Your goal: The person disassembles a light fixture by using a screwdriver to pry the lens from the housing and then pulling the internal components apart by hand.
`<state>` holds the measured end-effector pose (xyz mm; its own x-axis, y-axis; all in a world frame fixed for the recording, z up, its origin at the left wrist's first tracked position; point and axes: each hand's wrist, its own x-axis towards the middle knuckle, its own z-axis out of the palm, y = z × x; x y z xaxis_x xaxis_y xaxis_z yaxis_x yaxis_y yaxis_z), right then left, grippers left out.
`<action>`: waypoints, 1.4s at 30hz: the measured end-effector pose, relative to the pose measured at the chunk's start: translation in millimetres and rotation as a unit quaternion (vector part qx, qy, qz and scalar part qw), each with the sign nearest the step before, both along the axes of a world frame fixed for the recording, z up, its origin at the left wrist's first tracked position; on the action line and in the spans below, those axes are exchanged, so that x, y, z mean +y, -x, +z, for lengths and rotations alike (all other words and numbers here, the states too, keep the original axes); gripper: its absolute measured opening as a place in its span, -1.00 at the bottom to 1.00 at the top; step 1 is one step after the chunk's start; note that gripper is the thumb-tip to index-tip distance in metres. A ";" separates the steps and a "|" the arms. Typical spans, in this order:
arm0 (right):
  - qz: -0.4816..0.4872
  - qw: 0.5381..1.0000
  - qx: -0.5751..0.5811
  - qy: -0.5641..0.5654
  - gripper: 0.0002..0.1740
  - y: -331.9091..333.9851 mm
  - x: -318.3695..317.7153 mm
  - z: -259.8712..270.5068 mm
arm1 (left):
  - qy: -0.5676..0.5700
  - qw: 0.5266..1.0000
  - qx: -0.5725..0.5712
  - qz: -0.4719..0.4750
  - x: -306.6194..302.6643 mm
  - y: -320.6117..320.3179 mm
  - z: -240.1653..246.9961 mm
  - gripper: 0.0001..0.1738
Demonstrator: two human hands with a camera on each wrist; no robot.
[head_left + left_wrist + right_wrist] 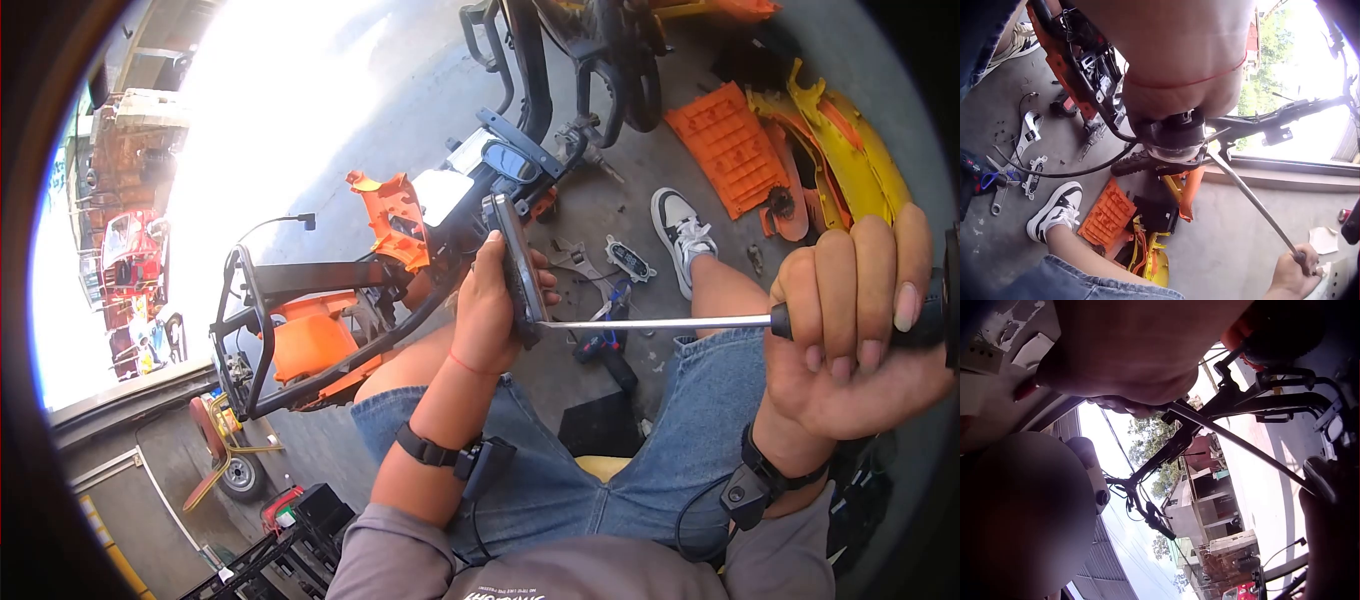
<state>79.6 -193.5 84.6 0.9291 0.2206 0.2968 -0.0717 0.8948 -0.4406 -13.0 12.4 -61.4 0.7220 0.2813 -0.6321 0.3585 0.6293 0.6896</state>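
Note:
In the head view my left hand (pixel 487 305) grips a dark, flat-sided part (pixel 517 270) upright, thumb on its near side and fingertips round the far side. My right hand (pixel 850 320) curls round the black handle of a long screwdriver (pixel 660 323), whose metal shaft runs left and ends at the part's lower edge. The left wrist view shows the round, clear-faced end of the part (pixel 1175 150), the shaft (pixel 1254 199) meeting its edge, and my right hand (pixel 1294 275) on the handle. Whether the tip sits inside the part is hidden.
A stripped motorcycle frame (pixel 330 275) with orange panels stands ahead to the left. On the floor lie an adjustable wrench (pixel 582 262), a drill (pixel 605 350), an oval part (pixel 630 258) and scissors. Orange (pixel 735 150) and yellow (pixel 850 140) panels lie at the right, beyond my shoe (pixel 683 238).

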 end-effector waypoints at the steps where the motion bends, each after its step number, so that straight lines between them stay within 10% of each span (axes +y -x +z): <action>1: 0.001 1.000 -0.001 -0.001 -0.12 -2.6 -4.1 -3.3 | -0.003 1.000 0.001 0.006 -1.1 -1.0 -0.3 -0.46; 4: 0.078 0.992 -0.085 0.055 -0.13 -18.3 -12.9 -30.2 | -0.014 1.000 0.006 0.001 -0.8 -1.2 0.4 -0.45; 6: 0.116 0.954 -0.239 -0.142 -0.14 -31.6 -2.4 -53.7 | -0.021 1.000 0.010 -0.009 -1.1 -0.8 1.1 -0.44; 10: 0.114 0.957 -0.218 -0.152 -0.15 -21.0 -4.3 -46.2 | -0.033 0.999 0.014 0.002 -3.0 -1.5 6.3 -0.44; 12: 0.062 0.993 -0.032 0.098 -0.51 4.0 -17.1 -15.8 | -0.032 0.999 0.028 -0.001 -2.5 -1.7 5.9 -0.44; 22: 0.142 0.979 -0.127 0.077 -0.84 6.6 -6.6 -15.6 | -0.085 0.993 0.062 0.057 -5.6 -2.2 4.8 -0.50; 25: 0.308 0.928 -0.197 0.067 -0.83 -20.4 -11.9 -16.9 | -0.080 0.994 0.078 0.010 -8.3 3.9 0.9 -0.50; 32: 0.291 0.909 -0.299 -0.012 -0.91 -23.9 13.2 -22.3 | -0.068 0.990 0.115 -0.043 -13.1 8.5 -0.1 -0.52; 34: 0.412 0.869 -0.270 -0.051 -0.58 -26.3 21.4 -14.4 | -0.070 0.989 0.117 -0.055 -13.6 9.8 -1.0 -0.52; 42: 0.448 0.847 -0.280 -0.061 -0.52 -29.1 35.9 -13.5 | -0.056 0.979 0.163 -0.113 -17.7 10.0 -4.9 -0.55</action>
